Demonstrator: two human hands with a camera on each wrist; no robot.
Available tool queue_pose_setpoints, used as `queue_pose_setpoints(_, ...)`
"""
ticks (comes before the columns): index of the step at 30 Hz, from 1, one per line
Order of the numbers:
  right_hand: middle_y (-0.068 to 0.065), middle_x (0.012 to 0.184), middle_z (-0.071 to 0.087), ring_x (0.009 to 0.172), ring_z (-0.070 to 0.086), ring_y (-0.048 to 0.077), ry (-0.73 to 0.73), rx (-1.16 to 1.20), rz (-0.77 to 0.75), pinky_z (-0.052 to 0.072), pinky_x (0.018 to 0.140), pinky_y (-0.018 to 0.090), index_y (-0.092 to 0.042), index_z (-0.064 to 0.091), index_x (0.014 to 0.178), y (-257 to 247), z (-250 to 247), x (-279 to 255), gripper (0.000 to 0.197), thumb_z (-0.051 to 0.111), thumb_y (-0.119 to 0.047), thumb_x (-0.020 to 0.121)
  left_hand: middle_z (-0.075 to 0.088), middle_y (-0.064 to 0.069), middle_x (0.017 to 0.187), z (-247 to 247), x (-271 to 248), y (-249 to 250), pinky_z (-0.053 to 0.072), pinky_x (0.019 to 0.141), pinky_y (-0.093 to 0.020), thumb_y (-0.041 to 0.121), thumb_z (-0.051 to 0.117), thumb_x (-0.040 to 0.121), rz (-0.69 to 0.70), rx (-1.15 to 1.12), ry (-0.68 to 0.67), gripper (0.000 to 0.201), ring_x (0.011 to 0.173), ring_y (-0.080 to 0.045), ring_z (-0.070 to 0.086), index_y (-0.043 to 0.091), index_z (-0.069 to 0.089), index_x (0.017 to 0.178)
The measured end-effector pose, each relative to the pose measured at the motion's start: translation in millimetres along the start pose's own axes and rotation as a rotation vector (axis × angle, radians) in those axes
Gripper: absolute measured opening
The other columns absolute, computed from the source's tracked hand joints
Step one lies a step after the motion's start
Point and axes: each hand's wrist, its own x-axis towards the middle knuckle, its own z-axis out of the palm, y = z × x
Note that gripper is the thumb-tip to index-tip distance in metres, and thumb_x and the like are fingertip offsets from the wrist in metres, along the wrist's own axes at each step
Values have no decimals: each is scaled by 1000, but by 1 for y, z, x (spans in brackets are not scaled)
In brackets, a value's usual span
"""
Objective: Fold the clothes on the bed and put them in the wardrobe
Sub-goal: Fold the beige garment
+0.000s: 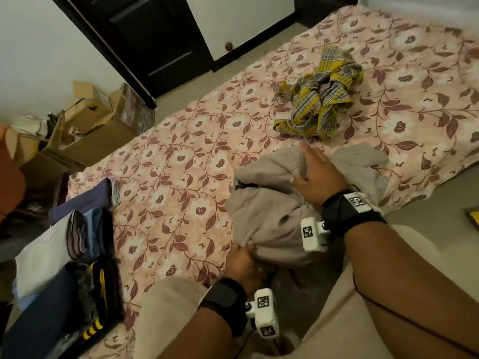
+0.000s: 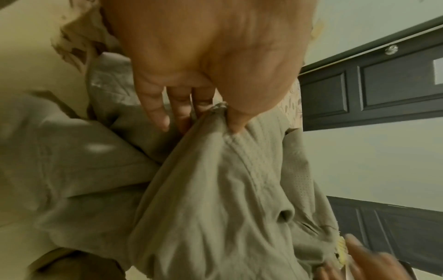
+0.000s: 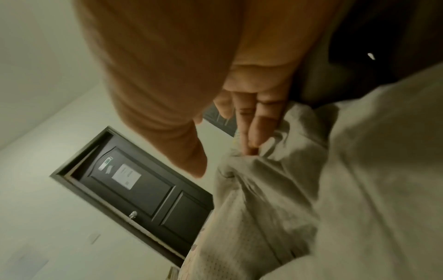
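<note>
Floral sheets cover the bed [image 1: 181, 156]; at its left edge sits a stack of folded clothes [image 1: 77, 255]. Near the front edge, the left hand [image 1: 239, 263] pinches a bunched corner of the grey garment [image 1: 267, 221], while the right hand [image 1: 317, 174] lies with fingers straight on its upper part. A yellow checked cloth [image 1: 321, 97] waits crumpled beyond. Judging by this, folding is barely begun: the garment needs spreading flat first.

The left hand [image 2: 203, 62] fills the top of the left wrist view, thumb and fingers [image 2: 155, 111] pinching a bunched edge of the crumpled grey-beige cotton garment [image 2: 203, 199], which hangs in folds below. Another hand [image 2: 374, 261], blurred, shows at the lower right. Dark panelled doors [image 2: 374, 89] stand against a pale wall [image 2: 374, 163].
</note>
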Motion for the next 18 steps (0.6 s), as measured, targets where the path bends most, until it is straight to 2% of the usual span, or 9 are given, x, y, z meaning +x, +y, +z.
queue_pose_setpoints(1,6,159,39,133,53,31,-34,38,77,47,108,47,-41,10,159,8,-1,5,92,67,-38,87,66,-15,111,-7,3,4,57,57,-37,21,50,109,24,-67,-1,24,82,-30,67,16,55,132)
queue_pose_setpoints(3,6,153,49,131,55,32,-80,55,229,46,109,43,-35,22,158,21,-4,12,83,66,-44,88,64,-12,132,-20,5,13,58,84,-49,27,50,109,82,-133,-24,34,113,-36,66,24,49,143)
queue_pose_setpoints(5,7,142,60,126,57,33,-82,1,234,47,104,38,-25,54,143,23,-9,13,57,65,-46,91,66,-8,135,-26,-1,31,51,101,-57,29,54,107,161,-158,0,37,121,-37,65,28,50,143)
queue_pose_setpoints(6,8,128,68,118,61,33,-39,-6,195,49,97,37,-22,69,125,20,-12,13,39,65,-42,92,69,-9,131,-27,-7,43,53,101,-58,28,58,104,206,-141,9,35,117,-37,69,26,54,139)
queue_pose_setpoints(8,7,106,74,103,65,32,77,52,145,51,88,35,-19,78,101,13,-20,9,20,65,-33,93,73,-11,124,-30,-20,72,60,92,-54,20,68,96,318,-71,17,35,107,-33,74,20,60,129)
queue_pose_setpoints(11,3,97,75,93,65,27,249,140,114,50,82,33,-20,78,99,4,-41,-4,16,66,-28,92,74,-10,119,-44,-53,130,62,87,-55,15,79,81,498,219,-26,48,102,-34,75,17,60,125)
queue_pose_setpoints(14,-2,86,70,86,63,22,350,262,123,44,74,27,-24,73,86,-17,-76,-18,5,70,-23,90,72,-5,114,-62,-88,197,62,86,-53,5,78,86,683,712,-79,40,102,-33,71,24,62,117)
queue_pose_setpoints(17,-8,74,64,75,59,19,313,231,40,41,63,25,-29,61,67,-57,-129,-30,27,76,-17,87,68,1,105,-78,-127,267,53,73,-32,1,74,90,916,944,0,33,93,-19,65,26,64,108)
queue_pose_setpoints(18,-7,73,63,74,59,19,304,191,15,41,63,27,-29,61,66,-75,-152,-33,29,76,-16,86,67,2,103,-81,-142,290,49,70,-30,2,74,90,1012,965,51,31,91,-18,64,28,64,104)
